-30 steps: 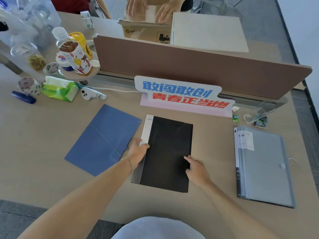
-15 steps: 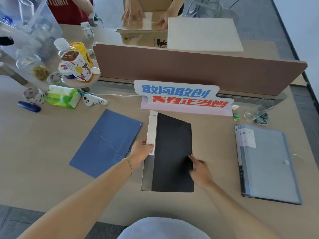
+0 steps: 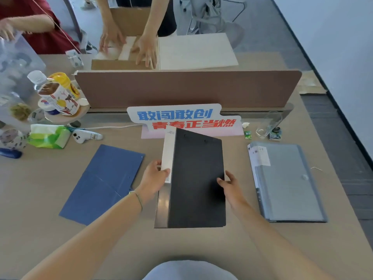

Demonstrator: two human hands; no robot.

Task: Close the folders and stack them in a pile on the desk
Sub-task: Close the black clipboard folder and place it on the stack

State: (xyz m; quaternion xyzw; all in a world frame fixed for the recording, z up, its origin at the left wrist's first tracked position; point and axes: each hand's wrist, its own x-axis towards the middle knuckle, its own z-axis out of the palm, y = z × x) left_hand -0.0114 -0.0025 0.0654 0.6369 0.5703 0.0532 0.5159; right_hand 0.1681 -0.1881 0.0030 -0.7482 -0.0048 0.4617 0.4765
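Three folders lie on the pale wooden worktop [image 3: 201,249], none yet stacked. The black plastic folder with a white spine [image 3: 196,178] sits in the middle, closed and held from both sides: the left hand [image 3: 154,178] curls round its spine edge, the right hand [image 3: 230,184] pinches its right edge, a two-sided hold that suits lifting it level. It seems slightly raised, though the view leaves this unsure. The flat blue card folder [image 3: 103,182] lies to the left, the grey translucent plastic folder [image 3: 286,182] to the right, both closed and well apart. Beyond stand a printed slogan sign [image 3: 181,118] and a brown divider panel [image 3: 187,87]; another person's hands work at a cardboard box [image 3: 121,64] on the far side.
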